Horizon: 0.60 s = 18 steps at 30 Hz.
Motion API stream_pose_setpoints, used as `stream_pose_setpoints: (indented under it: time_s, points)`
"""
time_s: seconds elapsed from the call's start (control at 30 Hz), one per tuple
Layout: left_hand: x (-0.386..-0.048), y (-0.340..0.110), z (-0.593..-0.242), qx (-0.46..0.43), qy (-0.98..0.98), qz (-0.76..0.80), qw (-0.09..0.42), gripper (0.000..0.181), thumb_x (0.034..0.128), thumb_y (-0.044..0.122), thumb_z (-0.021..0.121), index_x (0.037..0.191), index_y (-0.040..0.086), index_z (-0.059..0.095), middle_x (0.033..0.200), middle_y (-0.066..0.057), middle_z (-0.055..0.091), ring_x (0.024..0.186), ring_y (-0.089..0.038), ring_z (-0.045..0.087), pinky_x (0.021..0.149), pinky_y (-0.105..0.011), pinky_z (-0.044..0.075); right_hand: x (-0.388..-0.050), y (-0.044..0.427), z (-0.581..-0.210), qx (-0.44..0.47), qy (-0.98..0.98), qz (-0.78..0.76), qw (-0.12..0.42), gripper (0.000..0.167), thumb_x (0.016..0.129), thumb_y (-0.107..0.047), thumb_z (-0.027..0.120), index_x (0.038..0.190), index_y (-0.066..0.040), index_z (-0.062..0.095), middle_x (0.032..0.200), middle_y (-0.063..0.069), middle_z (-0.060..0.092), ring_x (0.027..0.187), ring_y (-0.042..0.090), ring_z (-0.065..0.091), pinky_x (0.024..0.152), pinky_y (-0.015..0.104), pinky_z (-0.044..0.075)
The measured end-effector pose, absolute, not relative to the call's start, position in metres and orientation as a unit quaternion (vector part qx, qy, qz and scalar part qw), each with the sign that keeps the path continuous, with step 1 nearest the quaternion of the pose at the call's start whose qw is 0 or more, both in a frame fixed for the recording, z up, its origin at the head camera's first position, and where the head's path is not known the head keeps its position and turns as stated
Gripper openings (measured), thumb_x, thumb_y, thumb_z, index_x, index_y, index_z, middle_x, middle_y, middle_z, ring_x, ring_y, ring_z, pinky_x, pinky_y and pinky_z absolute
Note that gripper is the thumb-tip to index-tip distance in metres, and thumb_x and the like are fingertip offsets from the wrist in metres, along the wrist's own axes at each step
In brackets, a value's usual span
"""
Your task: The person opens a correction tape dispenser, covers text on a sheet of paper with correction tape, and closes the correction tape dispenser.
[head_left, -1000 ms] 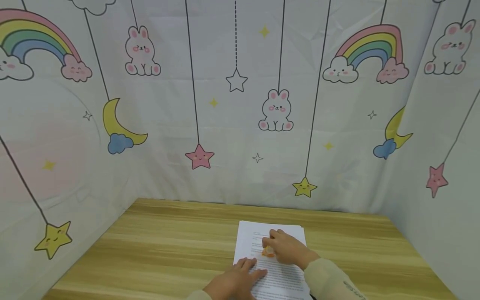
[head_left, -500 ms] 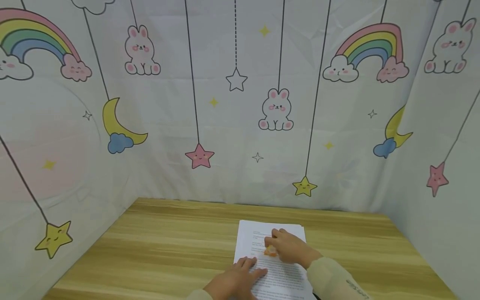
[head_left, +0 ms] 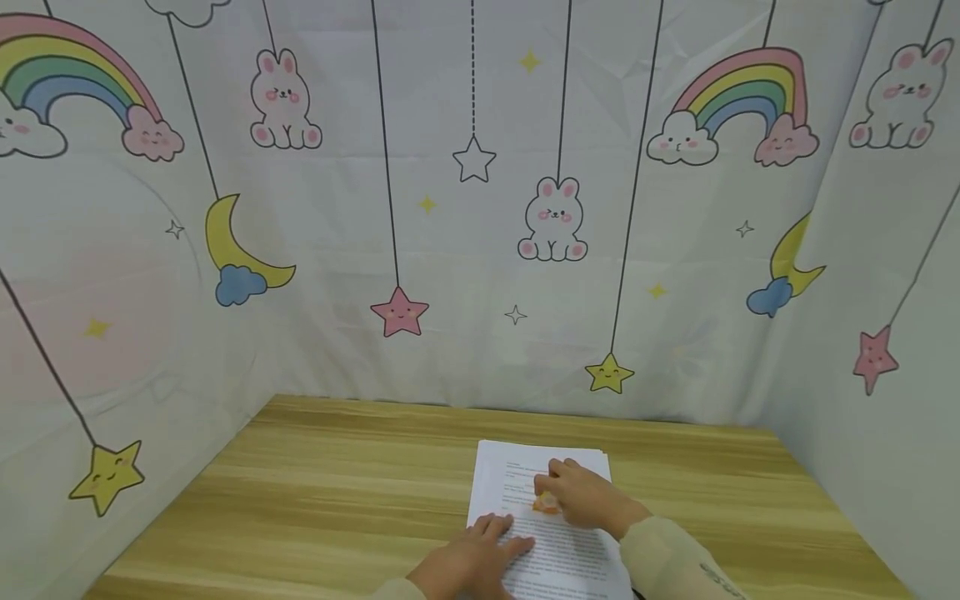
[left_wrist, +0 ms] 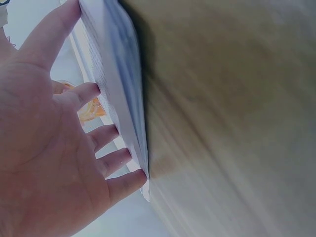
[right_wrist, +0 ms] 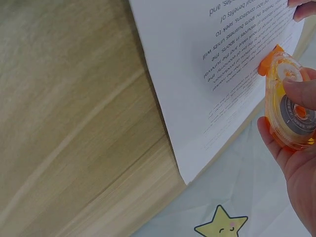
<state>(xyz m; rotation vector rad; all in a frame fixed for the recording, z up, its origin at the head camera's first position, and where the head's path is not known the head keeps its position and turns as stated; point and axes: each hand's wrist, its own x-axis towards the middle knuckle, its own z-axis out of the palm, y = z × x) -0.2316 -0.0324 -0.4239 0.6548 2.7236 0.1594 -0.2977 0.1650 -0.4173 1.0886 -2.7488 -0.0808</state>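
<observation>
Correction tape dispenser (right_wrist: 290, 118), orange and clear, has been shifted slightly rightward over the upper half of the printed top sheet (head_left: 491, 467) during the last second, and the right hand (head_left: 592, 496) has been carried along with it. The dispenser is grasped by that hand, with the thumb laid across its casing and fingers curled at the far side; its orange tip (right_wrist: 270, 60) is pointed toward the print. The left hand (head_left: 468, 560) has been kept in place, its fingers spread near the sheet's left edge, with nothing grasped. The sheet lies uppermost on a stack of paper, by which part of the wooden table (head_left: 337, 475) is covered.

From so short and sideways a shift, a stroke along the lines of print may be judged to be under way, with the page steadied by the left hand. Whether any tape has been laid cannot be made out, since the tip's underside is hidden.
</observation>
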Motion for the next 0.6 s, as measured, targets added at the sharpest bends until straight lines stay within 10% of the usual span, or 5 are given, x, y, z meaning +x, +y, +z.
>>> stream_pose_setpoints:
  time_s: [0.6]
  points:
    - [-0.231, -0.032, -0.422, 0.232, 0.957, 0.057, 0.165, 0.071, 0.0702, 0.06, 0.068, 0.133, 0.042, 0.043, 0.147, 0.004, 0.032, 0.135, -0.024, 0.03, 0.1, -0.053, 0.037, -0.292, 0.176, -0.413, 0.37, -0.924, -0.01, 0.093, 0.023, 0.081, -0.006, 0.062, 0.094, -0.024, 0.057, 0.085, -0.004, 0.05, 0.072, 0.011, 0.046, 0.064, 0.026, 0.042]
